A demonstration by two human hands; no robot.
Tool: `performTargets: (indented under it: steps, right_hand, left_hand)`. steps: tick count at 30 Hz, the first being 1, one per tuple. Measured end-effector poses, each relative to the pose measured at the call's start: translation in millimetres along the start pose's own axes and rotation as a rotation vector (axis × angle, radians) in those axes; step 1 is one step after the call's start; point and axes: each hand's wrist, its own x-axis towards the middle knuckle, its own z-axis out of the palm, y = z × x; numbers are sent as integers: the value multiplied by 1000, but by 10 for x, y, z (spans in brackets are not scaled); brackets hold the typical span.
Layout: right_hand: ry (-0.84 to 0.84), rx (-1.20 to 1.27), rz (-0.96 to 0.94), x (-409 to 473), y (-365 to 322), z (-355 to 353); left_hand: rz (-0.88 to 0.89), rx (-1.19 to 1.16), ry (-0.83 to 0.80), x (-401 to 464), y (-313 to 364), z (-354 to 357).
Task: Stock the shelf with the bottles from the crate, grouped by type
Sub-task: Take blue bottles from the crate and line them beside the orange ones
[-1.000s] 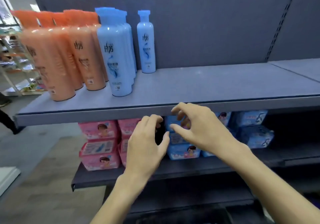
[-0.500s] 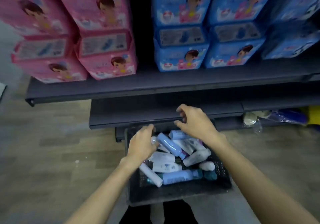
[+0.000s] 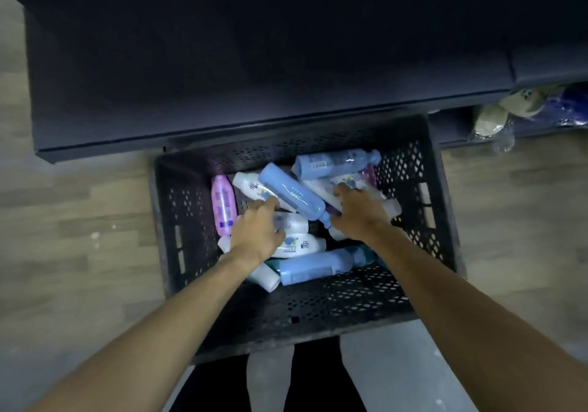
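Bottles lie jumbled in the crate on the floor. Left hand curls over a white bottle; right hand reaches into the white ones near the crate's right wall, grip unclear. Best to lift one type together. Roughly three blue, one pink, several white.

The crate is open at the top; access from above is unobstructed on its near side. The dark shelf overhangs the crate's far rim. Loose bottles cover the crate floor, crossing one another. A bare strip lies along the left wall.
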Motion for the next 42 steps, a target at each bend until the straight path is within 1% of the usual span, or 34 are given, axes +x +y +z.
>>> performTargets:
  steps: [3,7,10,14,17,19,21,23,27,28,30,34,38,42]
  right_hand:
    - [-13,47,26,132,130,229]
    - [5,124,38,221,249,399]
    - [43,142,12,275,336,502]
    - [79,218,10,342,443,650]
    - [81,240,19,363,480,726]
    - [63,245,27,368,473,772]
    - [42,241,30,369,439,810]
    - [32,231,23,376,395,841]
    - [24,227,37,416,317,896]
    - [20,222,51,424,299,911]
    - [15,219,81,431,265,948]
    - [5,244,121,439,215,1019]
    - [-36,233,147,446,159,1091]
    - [-61,216,146,449,103,1140]
  left_hand:
    - [84,48,28,268,12,237]
    - [187,212,31,616,4,503]
    - [217,373,36,885,-82,627]
    - [225,538,-20,1157,-217,676]
    - [251,590,49,1117,-307,729]
    - [266,671,120,1018,-364,776]
    - [286,714,154,932,-407,810]
    - [287,669,128,875,-471,844]
    - [250,398,35,858,-568,876]
    - [239,378,30,890,-566,857]
    - [221,432,13,1000,-545,786]
    - [202,614,-147,1192,-476,662]
    - [160,762,-156,1198,-349,688]
    - [177,888,-137,1232,-280,745]
